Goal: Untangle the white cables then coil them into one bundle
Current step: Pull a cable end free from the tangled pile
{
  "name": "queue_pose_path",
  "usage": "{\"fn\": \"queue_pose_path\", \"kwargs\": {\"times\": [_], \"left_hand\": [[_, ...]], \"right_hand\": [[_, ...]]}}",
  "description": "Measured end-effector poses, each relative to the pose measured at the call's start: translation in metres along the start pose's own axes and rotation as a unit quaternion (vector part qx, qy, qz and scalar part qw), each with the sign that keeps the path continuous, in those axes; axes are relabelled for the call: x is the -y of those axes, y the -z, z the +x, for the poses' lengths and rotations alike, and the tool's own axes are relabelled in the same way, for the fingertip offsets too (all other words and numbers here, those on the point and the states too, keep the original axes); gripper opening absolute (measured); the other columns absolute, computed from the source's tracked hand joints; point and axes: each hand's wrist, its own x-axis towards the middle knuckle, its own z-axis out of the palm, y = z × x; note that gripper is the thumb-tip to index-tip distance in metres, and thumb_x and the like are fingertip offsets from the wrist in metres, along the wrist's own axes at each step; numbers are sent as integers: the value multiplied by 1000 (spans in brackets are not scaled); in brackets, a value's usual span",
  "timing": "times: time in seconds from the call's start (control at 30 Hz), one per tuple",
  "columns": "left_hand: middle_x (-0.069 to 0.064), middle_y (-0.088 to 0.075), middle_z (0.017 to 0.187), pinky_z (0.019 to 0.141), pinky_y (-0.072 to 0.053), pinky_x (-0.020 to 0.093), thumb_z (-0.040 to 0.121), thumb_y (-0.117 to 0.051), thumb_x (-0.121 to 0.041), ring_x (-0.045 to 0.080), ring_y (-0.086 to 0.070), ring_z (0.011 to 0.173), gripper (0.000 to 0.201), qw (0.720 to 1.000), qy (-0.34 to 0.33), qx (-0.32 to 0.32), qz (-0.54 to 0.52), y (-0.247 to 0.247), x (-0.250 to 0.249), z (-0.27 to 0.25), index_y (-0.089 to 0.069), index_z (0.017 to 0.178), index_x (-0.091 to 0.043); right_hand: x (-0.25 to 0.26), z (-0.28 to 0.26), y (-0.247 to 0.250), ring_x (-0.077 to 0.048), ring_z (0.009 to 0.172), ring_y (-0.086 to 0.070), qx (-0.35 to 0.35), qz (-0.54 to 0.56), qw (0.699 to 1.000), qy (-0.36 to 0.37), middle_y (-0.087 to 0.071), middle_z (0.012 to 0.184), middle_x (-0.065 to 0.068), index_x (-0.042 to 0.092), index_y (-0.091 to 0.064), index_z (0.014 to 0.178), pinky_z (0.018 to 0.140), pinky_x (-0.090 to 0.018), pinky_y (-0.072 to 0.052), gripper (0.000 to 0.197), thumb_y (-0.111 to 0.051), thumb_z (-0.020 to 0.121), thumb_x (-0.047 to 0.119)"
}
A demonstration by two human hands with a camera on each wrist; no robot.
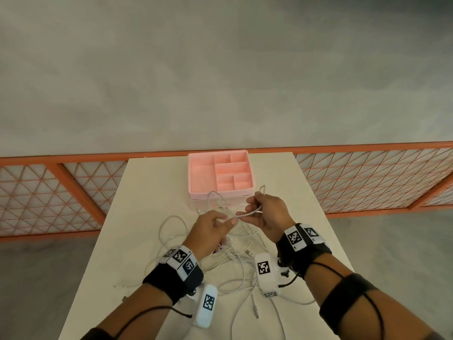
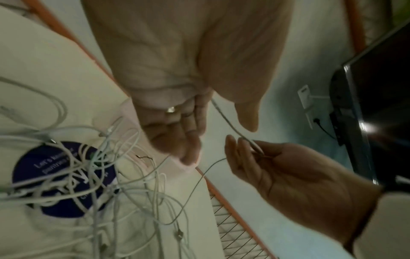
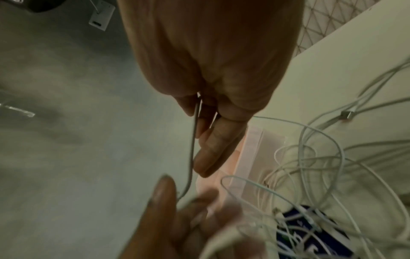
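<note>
Nearest the person, the white cables (image 1: 241, 263) lie in a loose tangle on the near half of the pale counter (image 1: 152, 182), loops overlapping, several plug ends pointing toward the near edge. A dark blue round sticker (image 2: 64, 180) with white lettering sits flat on the counter under the tangle; text too blurred to read in full. Both forearms carry black straps and white marker blocks at the wrists. Left hand (image 1: 208, 229) is raised above the tangle, fingers curled toward the thumb; its grip pinches 1 strand at the fingertips in the head view, and the left wrist view shows that strand running between thumb and fingers. A ring shows on 1 finger (image 2: 170, 109) of this hand. Right hand (image 1: 267, 212) is raised just beside and slightly beyond the left, grip closed on the same strand: thumb and fingers pinch it in the right wrist view, and a short bent length stands up above the knuckles. The held strand spans the small gap between the 2 hands, then drops back into the tangle. Beyond the hands, a pink divided tray (image 1: 196, 182) stands at the far end of the counter; 1 cable loop reaches up against its near wall. Past the counter, an orange mesh railing (image 1: 367, 177), then grey floor.
</note>
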Motion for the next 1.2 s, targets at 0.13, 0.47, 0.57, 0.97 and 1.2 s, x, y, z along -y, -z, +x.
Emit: {"fn": "queue_pose_path", "kwargs": {"times": [0.13,0.47,0.57,0.97,1.2], "left_hand": [[3,-72,101,63,-53,29,105,-44,-24,16,-68,84,25,996,-71,-53,-26,1,-11,6,-68,98,-21],[7,-59,57,63,-54,35,107,-38,-11,22,-59,55,31,969,-111,-114,-186,25,-37,11,-63,90,-4],[-3,-38,49,49,-44,28,107,-38,-15,14,-38,44,33,955,-110,-165,-221,36,-41,14,-57,81,-7],[-11,-31,47,43,-20,13,107,-38,-26,6,-23,37,37,888,-140,-312,-308,124,-52,16,-51,73,-16],[-10,-30,46,45,-16,14,104,-37,-21,7,-21,37,36,878,-128,-345,-306,134,-46,22,-51,71,-17]], "right_hand": [[-12,-7,-7,-35,70,-68,34,-150,987,-42,-57,73,-15,-3,-61,87,75,-47,-61,31,-49,100,23],[-20,-13,-21,-11,103,-58,163,-513,787,301,-66,110,5,21,-57,123,92,-33,-47,26,-51,99,31],[-21,-14,-25,-12,83,-63,226,-510,784,272,-68,88,6,20,-62,113,82,-32,-51,21,-46,103,30],[85,16,89,-11,72,-61,20,-578,771,266,-69,77,8,23,-73,87,65,-22,-43,17,-63,93,35],[139,12,138,-18,94,-61,-119,-561,751,326,-66,104,0,20,-71,108,85,-34,-47,21,-59,96,33]]}}
